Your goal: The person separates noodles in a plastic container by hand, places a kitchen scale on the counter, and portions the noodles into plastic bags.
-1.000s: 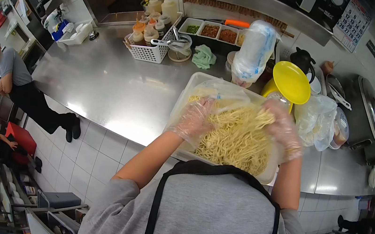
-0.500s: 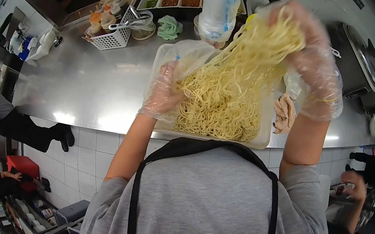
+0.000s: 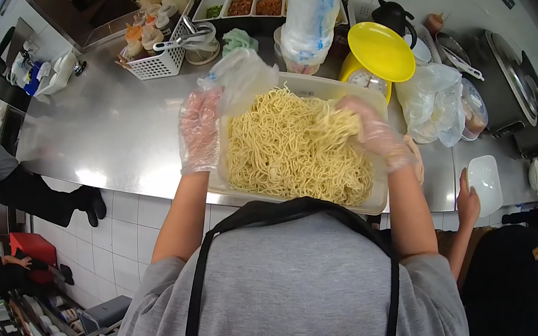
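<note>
A pale plastic tray on the steel counter holds a heap of yellow noodles. My right hand, in a clear plastic glove, grips a bunch of noodles low over the heap's right side. At the tray's left edge, my gloved left hand has its fingers closed on a clear plastic bag. The bag stands up past the fingers and overlaps the tray's back left corner.
Behind the tray stand a yellow scale, a wrapped stack and topping containers. A bottle basket is at left; plastic bags lie at right. At right, another person's hand holds a white dish.
My right hand has come down from high above the tray, lowering the lifted noodles onto the heap. My left hand has shifted left with the bag. The person at right now holds a dish.
</note>
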Tool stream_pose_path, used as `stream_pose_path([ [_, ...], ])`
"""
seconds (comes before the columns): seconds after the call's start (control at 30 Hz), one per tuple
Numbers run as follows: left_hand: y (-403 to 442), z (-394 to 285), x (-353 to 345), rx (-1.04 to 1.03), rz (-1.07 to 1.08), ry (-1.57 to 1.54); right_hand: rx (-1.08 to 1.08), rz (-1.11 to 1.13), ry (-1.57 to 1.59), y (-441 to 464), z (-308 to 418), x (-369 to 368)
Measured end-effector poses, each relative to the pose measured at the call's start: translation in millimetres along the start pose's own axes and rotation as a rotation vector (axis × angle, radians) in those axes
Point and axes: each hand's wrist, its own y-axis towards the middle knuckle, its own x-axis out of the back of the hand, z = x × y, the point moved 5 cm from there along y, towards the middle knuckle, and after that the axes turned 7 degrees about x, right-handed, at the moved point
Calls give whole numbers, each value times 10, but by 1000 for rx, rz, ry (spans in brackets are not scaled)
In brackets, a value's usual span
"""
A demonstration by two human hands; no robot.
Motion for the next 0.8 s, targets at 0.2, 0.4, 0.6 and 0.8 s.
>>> stream_pose_path([
  [0.2,109,-431,-33,-320,20,576,167,-770,998,-84,718,911],
  [0.4,-137,-257,-676,-446,316,729,475,-716,1104,162,1169,981],
  [0.6,-326,-9,-1019,38,710,574,471,-522,569,475,1126,294],
  [0.8,-286,539,-839,113,690,480,194,-32,121,449,524,-578],
])
